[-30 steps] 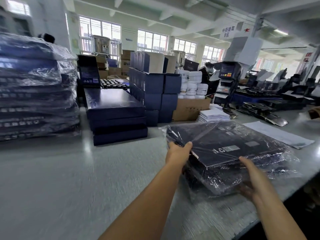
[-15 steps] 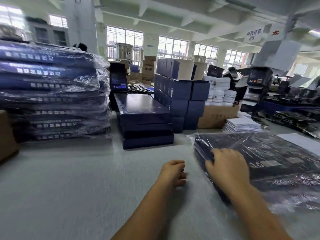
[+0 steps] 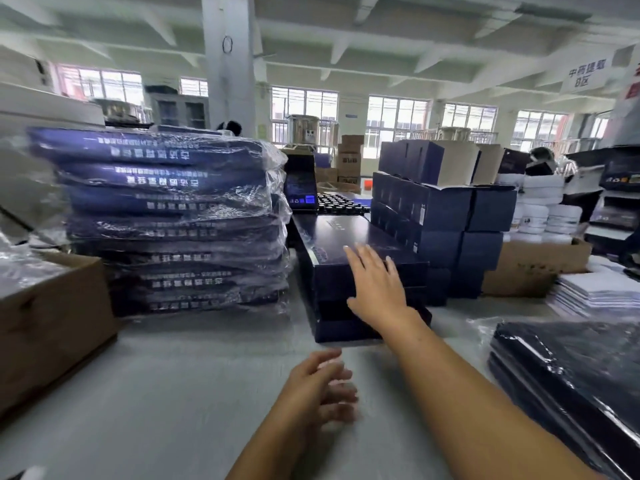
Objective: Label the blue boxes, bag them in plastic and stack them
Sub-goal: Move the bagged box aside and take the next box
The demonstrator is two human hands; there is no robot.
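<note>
A short stack of three flat, unwrapped dark blue boxes (image 3: 332, 237) stands in the middle of the grey table (image 3: 156, 393). My right hand (image 3: 375, 287) reaches over the near edge of the top box with fingers spread straight, the thumb hanging in front of its front face. My left hand (image 3: 318, 386) hovers blurred over the table in front of that stack, fingers relaxed and holding nothing. At the right edge lie bagged boxes in clear plastic (image 3: 575, 372). A tall stack of plastic-wrapped blue boxes (image 3: 173, 220) stands to the left.
A cardboard box (image 3: 52, 323) sits at the near left. Behind the flat stack stand smaller blue cartons (image 3: 440, 216), a brown carton (image 3: 533, 268) with white jars, and white sheets (image 3: 595, 292). A scale (image 3: 300, 188) and a person stand further back.
My right hand left the bagged box on the right and reached forward to the top unwrapped box. My left hand came off the table and moved forward. The view turned left.
</note>
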